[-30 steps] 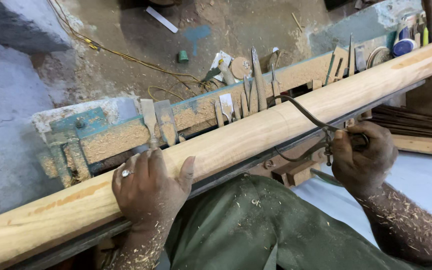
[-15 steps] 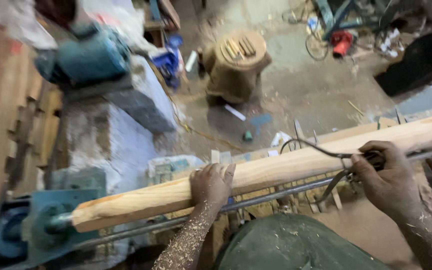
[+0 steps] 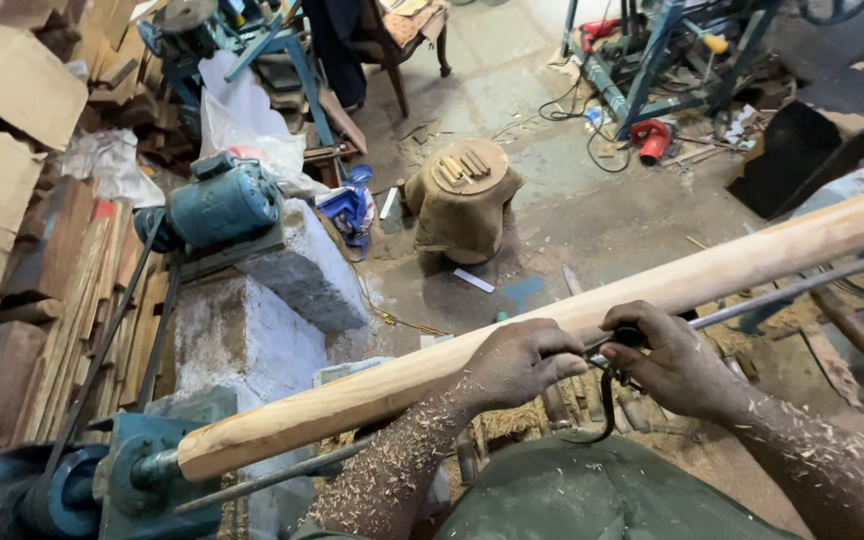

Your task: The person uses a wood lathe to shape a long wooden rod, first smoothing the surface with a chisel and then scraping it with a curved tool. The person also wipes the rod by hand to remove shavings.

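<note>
Long wooden spindle [image 3: 512, 345] sits chucked in the lathe headstock [image 3: 122, 470] at near left, left hand [image 3: 517, 360] resting curled on it for steadiness, right hand [image 3: 677, 360] closed around dark calipers [image 3: 607, 385] beside it.

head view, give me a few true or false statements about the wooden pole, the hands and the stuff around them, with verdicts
1. The long wooden pole is mounted at its left end in a blue lathe head. True.
2. The left hand rests on the pole. True.
3. The right hand is empty. False: it grips a dark metal tool beside the pole.
4. Both forearms are clean. False: wood shavings cover them.
5. A blue motor sits on a stone block to the left. True.
6. The round stump on the floor is bare. False: cloth wraps it and small wooden pieces lie on top.
</note>
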